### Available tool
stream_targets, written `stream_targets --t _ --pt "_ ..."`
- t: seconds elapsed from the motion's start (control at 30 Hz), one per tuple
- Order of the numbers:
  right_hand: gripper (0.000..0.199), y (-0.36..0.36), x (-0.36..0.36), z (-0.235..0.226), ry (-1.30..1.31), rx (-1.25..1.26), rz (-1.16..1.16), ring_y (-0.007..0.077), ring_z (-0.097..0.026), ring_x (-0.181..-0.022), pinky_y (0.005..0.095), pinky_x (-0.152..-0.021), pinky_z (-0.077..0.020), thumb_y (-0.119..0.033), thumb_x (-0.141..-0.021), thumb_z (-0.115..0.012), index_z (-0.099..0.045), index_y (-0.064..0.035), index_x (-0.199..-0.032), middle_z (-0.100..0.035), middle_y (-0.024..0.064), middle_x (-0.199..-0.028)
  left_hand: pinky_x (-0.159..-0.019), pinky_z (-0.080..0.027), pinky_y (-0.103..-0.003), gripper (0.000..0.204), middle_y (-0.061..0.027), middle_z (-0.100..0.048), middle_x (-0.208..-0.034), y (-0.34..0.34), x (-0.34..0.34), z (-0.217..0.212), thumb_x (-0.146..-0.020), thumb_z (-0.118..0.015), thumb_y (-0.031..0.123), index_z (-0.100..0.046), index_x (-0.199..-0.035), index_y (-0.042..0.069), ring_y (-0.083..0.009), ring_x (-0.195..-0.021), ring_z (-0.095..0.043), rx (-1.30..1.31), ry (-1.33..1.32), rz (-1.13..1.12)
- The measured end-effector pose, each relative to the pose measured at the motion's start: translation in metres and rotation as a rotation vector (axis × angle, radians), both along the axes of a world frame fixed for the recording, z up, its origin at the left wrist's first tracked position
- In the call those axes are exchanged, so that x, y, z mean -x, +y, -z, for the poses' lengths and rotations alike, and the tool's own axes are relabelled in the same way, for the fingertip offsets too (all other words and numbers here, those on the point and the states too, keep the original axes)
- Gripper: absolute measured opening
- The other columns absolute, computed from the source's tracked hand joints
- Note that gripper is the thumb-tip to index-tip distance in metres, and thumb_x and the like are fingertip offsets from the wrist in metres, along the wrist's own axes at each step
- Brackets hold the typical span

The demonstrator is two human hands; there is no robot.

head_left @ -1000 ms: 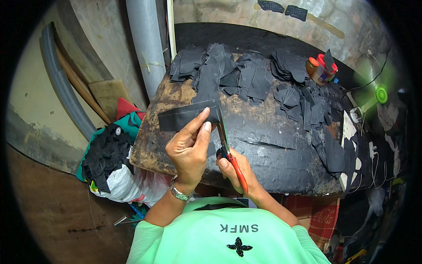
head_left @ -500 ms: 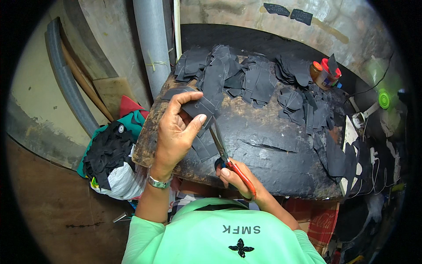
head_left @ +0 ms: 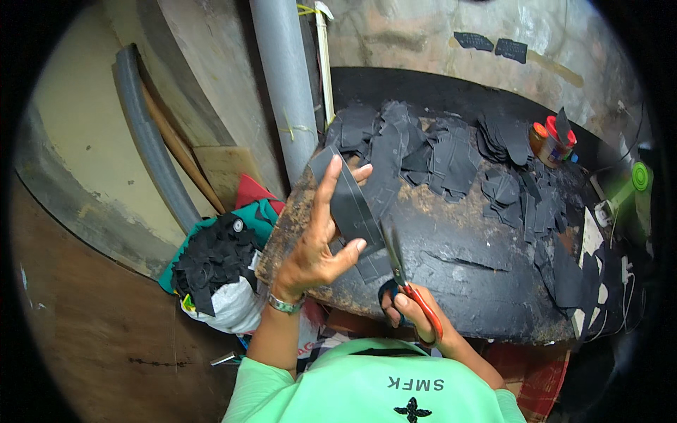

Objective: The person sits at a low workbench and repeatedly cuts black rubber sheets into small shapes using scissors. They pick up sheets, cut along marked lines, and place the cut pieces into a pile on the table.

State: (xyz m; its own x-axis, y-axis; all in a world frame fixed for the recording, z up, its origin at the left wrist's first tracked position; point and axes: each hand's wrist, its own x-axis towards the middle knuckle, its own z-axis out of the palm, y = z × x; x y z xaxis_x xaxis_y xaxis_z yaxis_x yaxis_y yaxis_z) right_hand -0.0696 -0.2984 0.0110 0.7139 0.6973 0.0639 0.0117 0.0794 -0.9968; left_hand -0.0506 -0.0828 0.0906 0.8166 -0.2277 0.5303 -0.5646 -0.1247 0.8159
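My left hand (head_left: pixel 314 240) holds up a long black strip of sheet material (head_left: pixel 349 204), tilted, above the near left edge of a worn black worktable (head_left: pixel 458 261). My right hand (head_left: pixel 412 314) grips red-handled scissors (head_left: pixel 405 282) just below the strip, with the blades pointing up into its lower end. Several cut black pieces (head_left: pixel 430 151) lie heaped along the far side of the table. My green shirt fills the bottom of the view.
A grey pipe (head_left: pixel 285 84) rises behind the table's left corner. A bag heaped with black scraps (head_left: pixel 215 264) sits on the floor at the left. Small red-capped pots (head_left: pixel 550 141) stand at the table's far right, with more black pieces (head_left: pixel 564 275) along the right edge.
My left hand has turned the strip from lying across to standing more upright and moved it slightly right. The scissors have followed, their blades now at the strip's lower end.
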Motion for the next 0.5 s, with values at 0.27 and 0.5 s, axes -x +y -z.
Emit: stream_targets --t 0.27,0.5 --pt "0.050 -0.009 0.006 0.006 0.056 -0.011 -0.141 0.0113 -0.045 -0.057 0.0277 -0.051 -0.0367 -0.053 -0.093 -0.049 -0.051 -0.0060 -0.077 -0.046 0.0004 -0.060 -0.112 -0.023 -0.032 0.108 -0.0201 -0.017 -0.157 0.009 0.000 0.001 -0.069 -0.063 -0.003 0.006 -0.152 0.003 -0.0263 -0.138 -0.032 -0.017 -0.064 -0.102" --pt "0.052 -0.011 0.010 0.008 0.122 -0.043 -0.188 0.0124 -0.047 -0.053 0.0271 -0.051 -0.0397 -0.049 -0.097 -0.043 -0.054 -0.0020 -0.077 -0.045 0.0019 -0.058 -0.094 -0.046 -0.027 0.104 -0.0160 -0.014 -0.158 0.004 -0.003 0.003 -0.075 -0.063 0.000 0.004 -0.153 0.008 -0.0131 -0.112 -0.053 0.139 -0.055 -0.044"
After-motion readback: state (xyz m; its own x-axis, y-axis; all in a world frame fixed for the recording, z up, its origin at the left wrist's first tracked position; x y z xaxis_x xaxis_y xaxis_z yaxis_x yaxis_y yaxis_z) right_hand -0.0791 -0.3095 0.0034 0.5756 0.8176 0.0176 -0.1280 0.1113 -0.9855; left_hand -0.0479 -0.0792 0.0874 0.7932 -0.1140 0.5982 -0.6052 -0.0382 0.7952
